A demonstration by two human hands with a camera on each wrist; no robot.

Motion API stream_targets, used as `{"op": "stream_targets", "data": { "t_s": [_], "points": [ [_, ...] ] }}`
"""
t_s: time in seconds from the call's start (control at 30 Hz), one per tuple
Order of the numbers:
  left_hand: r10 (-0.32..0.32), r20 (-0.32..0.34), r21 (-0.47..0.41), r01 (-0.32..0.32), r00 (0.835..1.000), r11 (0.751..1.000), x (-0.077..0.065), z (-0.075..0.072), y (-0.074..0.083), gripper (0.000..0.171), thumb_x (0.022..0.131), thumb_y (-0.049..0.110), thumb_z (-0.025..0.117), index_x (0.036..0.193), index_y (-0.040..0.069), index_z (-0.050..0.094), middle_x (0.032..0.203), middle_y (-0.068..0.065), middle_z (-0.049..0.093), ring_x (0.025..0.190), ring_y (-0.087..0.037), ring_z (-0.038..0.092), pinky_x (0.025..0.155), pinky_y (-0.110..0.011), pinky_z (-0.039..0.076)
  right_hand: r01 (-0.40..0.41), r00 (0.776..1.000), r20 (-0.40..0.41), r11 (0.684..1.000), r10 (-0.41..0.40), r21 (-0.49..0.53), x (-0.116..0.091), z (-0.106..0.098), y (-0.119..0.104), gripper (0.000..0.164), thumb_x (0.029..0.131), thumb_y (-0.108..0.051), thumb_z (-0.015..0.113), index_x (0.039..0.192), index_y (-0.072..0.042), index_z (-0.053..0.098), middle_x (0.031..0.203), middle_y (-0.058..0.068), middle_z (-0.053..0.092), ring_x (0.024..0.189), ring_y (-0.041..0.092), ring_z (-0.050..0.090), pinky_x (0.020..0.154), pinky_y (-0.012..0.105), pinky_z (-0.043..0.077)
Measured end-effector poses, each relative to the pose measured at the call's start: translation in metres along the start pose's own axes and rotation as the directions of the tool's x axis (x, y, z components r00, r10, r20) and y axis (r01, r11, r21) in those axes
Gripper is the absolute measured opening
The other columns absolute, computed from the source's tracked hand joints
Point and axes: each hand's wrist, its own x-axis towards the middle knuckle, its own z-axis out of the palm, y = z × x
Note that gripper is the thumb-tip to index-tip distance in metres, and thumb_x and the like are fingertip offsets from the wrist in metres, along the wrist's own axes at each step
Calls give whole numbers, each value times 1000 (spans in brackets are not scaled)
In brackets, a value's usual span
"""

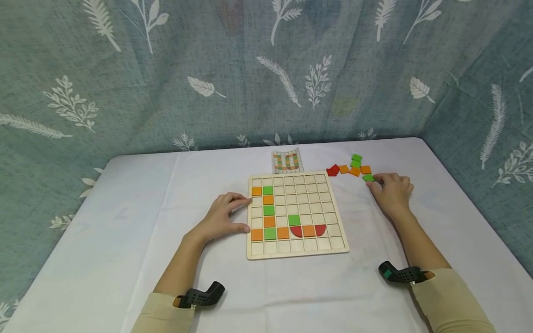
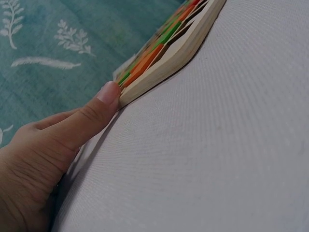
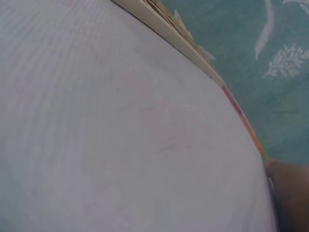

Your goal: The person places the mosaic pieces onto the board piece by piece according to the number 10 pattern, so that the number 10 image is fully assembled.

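A wooden grid board (image 1: 297,256) lies flat on the white table, its left part and lower rows partly filled with orange and green squares and two red rounded pieces. My left hand (image 1: 222,216) touches the board's left edge with thumb and forefinger set apart; in the left wrist view the thumb (image 2: 108,93) presses against a corner. Right of the board, my right hand (image 1: 392,190) pinches a green square tile (image 1: 368,177) between thumb and forefinger at table level. Only a bit of that hand shows in the right wrist view, its fingertips hidden.
Beyond the right hand's tile lie loose pieces: green tiles (image 1: 356,160), orange tiles (image 1: 355,171) and red pieces (image 1: 333,170). A small printed pattern card (image 1: 288,161) lies behind the board. A leaf-patterned curtain (image 1: 250,83) hangs along the table's back and right sides.
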Motion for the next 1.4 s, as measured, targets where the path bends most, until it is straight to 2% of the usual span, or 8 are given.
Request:
{"op": "stream_targets", "data": {
  "t_s": [0.2, 0.4, 0.63, 0.8, 1.03, 1.4],
  "points": [
    [0, -2, 5, 0, 1000, 1000, -1, 1, -1, 81, 65, 53, 80, 136, 24, 53, 130, 1, 46, 121, -22, 36, 100, -46, 28, 47, 998, 41, 999, -47, -10, -8, 1, -4, 38, 94, -22, 58, 118, 8, 58, 114, 28, 52, 108, 45, 35, 91, 57, 19],
    [-9, 0, 1, 9, 1000, 1000, -2, 0, -1, 81, 66, 51, 81, 137, 23, 53, 131, 0, 45, 122, -22, 35, 101, -47, 28, 116, 992, 33, 989, -120, 91, -10, 6, -8, 34, 92, -18, 62, 116, 5, 58, 104, 22, 53, 104, 39, 35, 91, 53, 19],
    [-7, -1, 4, 7, 1000, 1000, -2, 1, -2, 81, 65, 52, 80, 136, 24, 53, 130, 0, 46, 121, -22, 36, 101, -46, 28, 234, 970, 23, 954, -242, 189, -15, 9, -13, 27, 85, -9, 68, 108, 3, 60, 95, 19, 54, 93, 32, 34, 83, 49, 20],
    [-12, -1, -3, 12, 1000, 1000, -3, 1, -2, 81, 65, 54, 80, 136, 24, 53, 131, 1, 46, 121, -22, 35, 100, -47, 29, 289, 949, 47, 921, -311, 262, -20, 13, -21, 27, 83, -6, 70, 106, 2, 60, 91, 16, 54, 91, 28, 33, 81, 46, 19],
    [-7, -1, 3, 7, 1000, 1000, -3, 1, -2, 81, 65, 53, 80, 136, 24, 53, 131, 1, 46, 121, -22, 36, 100, -47, 29, 331, 932, 37, 890, -360, 314, -23, 15, -28, 26, 80, -2, 72, 103, 3, 62, 85, 13, 55, 88, 23, 33, 79, 42, 21],
    [-3, -3, -3, 3, 1000, 1000, -1, 0, 0, 82, 65, 54, 79, 136, 24, 53, 131, 0, 45, 122, -22, 35, 101, -47, 28, 369, 897, 87, 843, -433, 390, -29, 16, -41, 25, 80, -4, 73, 102, 0, 62, 93, 13, 60, 95, 22, 35, 80, 40, 26]
  ]
}}
